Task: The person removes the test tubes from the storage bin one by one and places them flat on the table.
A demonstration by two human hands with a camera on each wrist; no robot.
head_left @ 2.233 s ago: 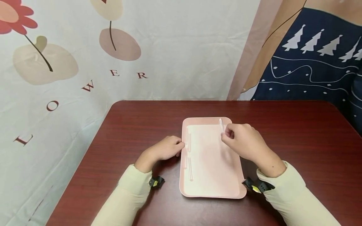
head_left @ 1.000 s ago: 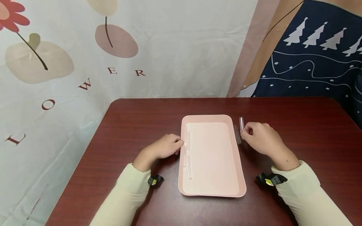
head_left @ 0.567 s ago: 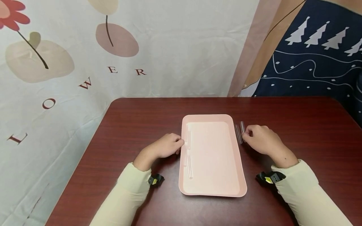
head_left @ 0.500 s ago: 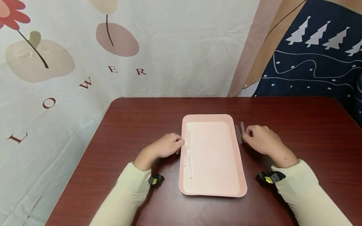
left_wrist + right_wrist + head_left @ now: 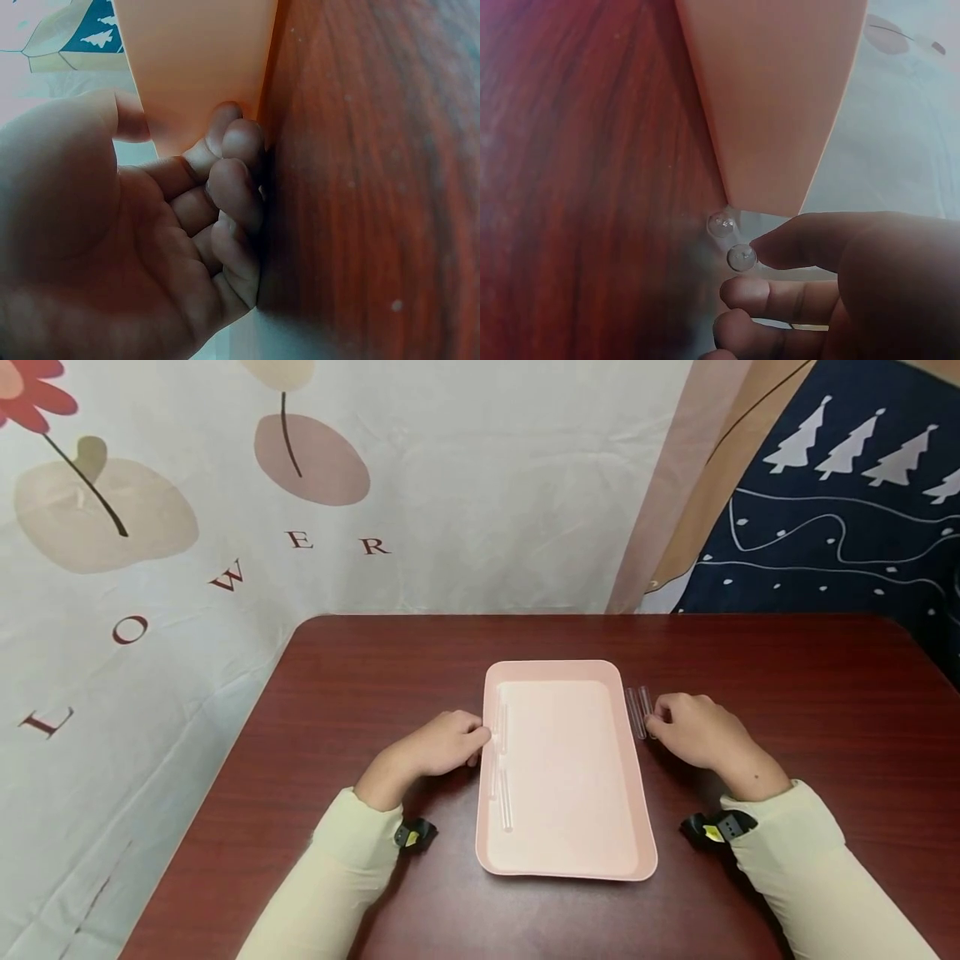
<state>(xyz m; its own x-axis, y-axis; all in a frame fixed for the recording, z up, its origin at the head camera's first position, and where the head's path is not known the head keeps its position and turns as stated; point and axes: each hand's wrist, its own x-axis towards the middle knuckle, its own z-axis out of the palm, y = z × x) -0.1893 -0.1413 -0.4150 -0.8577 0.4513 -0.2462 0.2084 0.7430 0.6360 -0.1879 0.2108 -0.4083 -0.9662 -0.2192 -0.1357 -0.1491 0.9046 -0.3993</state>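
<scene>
Since the earliest frame, the right hand [image 5: 693,727] has carried a tube [image 5: 646,710] off the tray [image 5: 570,860] onto the worktop [image 5: 375,668], beside another tube [image 5: 634,712]. Both lie lengthwise, just right of the tray; the fingertips [image 5: 769,251] still pinch the outer one. The left hand [image 5: 442,750] stays curled against the tray's left rim.

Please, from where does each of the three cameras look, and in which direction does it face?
Head: sits high on the person, faces forward and down at the table, the pink tray and the clear tubes; both hands and sleeves show.
Left wrist: low behind the left hand, facing along the table to the tray's edge; curled fingers show.
Right wrist: low behind the right hand, facing two tube ends beside the tray; fingers show.
All three views share the tray and the table.
</scene>
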